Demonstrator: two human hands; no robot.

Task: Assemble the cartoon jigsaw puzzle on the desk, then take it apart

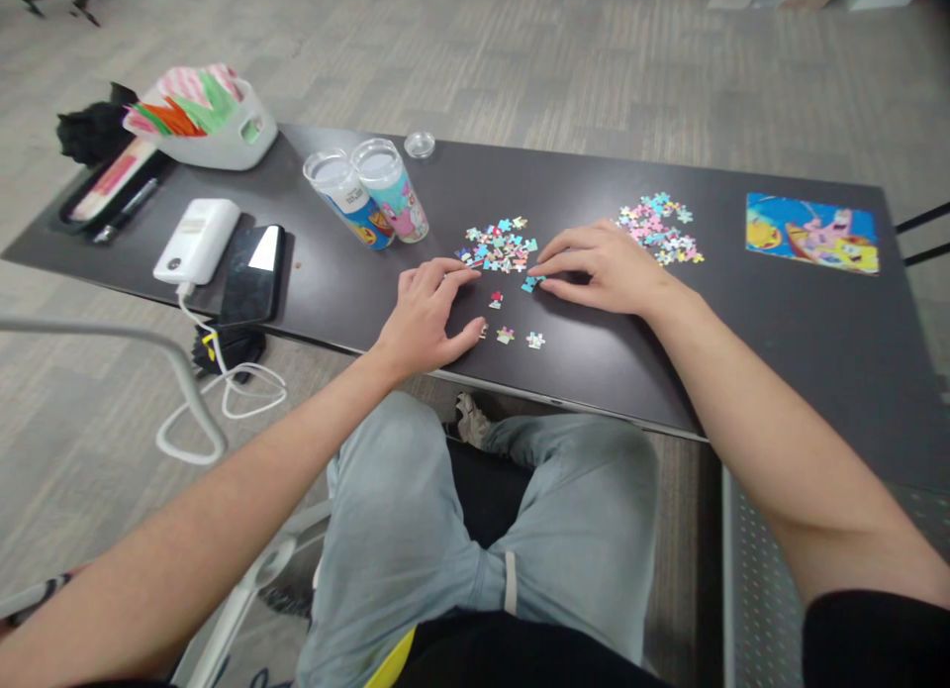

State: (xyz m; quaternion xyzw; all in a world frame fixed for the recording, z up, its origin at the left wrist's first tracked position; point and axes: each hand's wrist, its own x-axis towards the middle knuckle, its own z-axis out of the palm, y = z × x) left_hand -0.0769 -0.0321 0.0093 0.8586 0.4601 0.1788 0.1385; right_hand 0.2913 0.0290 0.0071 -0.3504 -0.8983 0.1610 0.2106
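Observation:
My left hand (425,317) rests on the dark table with its fingers spread. Its index fingertip is by a pile of loose jigsaw pieces (501,247), and its thumb lies at a partly covered piece (484,331). Between the thumb and index fingertip of my right hand (594,267) is a blue puzzle piece (530,284), low at the tabletop. Nearer to me lie a red and white piece (496,300), a pink and green piece (506,336) and a pale piece (535,341), apart from each other. A second pile of pieces (660,228) spreads beyond my right wrist.
A SpongeBob picture card (812,235) lies at the right. Two printed clear-topped tubes (392,193) stand left of the pile, with a clear lid (420,146) behind. Further left are a phone (253,275), a cabled white power bank (197,241) and a white basket (223,151).

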